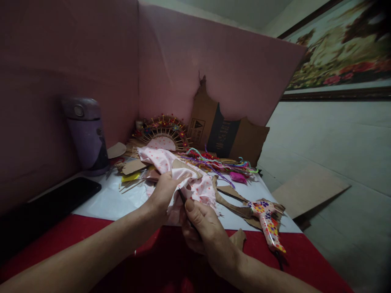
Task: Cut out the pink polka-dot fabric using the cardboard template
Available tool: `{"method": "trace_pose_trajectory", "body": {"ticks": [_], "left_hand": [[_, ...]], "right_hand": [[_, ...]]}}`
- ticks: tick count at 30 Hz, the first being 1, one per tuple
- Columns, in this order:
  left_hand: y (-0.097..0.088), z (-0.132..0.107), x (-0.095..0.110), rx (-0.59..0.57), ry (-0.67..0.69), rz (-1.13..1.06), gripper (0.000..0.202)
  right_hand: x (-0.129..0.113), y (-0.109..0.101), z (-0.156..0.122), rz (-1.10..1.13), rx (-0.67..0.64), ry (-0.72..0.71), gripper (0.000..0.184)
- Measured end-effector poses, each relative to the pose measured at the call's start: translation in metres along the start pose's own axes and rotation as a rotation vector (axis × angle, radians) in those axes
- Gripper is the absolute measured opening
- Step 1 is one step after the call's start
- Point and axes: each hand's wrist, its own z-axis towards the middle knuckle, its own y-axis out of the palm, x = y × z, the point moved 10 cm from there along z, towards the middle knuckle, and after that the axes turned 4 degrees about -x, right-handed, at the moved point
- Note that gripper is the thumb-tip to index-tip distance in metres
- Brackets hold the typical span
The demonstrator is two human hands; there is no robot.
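My left hand (163, 194) is closed on a white cloth with pinkish-red dots (206, 189), pinching it near its front edge. A piece of brown cardboard (183, 166) lies against the cloth, just beyond my fingers. My right hand (203, 228) grips a slim black pointed tool (182, 197), thumb on top. Its tip meets the cloth beside my left thumb; the handle is hidden in my palm, so its exact kind does not show. Right of the hands lies a flower-patterned glue gun (265, 215).
Behind the cloth are a fan-shaped piece of sticks and beads (165, 130), colourful pipe cleaners (210, 160) and a jagged cardboard sheet (226, 134). A purple bottle (87, 138) and a black phone (67, 195) are on the left. Cardboard scraps (232, 205) lie near the glue gun.
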Motion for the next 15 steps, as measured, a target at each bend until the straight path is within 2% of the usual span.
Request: {"method": "trace_pose_trajectory", "body": {"ticks": [15], "left_hand": [[-0.0028,0.0041,-0.0024,0.002,-0.001,-0.001,0.028]], "right_hand": [[0.0008,-0.0002,0.0004,-0.012,-0.009,-0.004,0.041]]}}
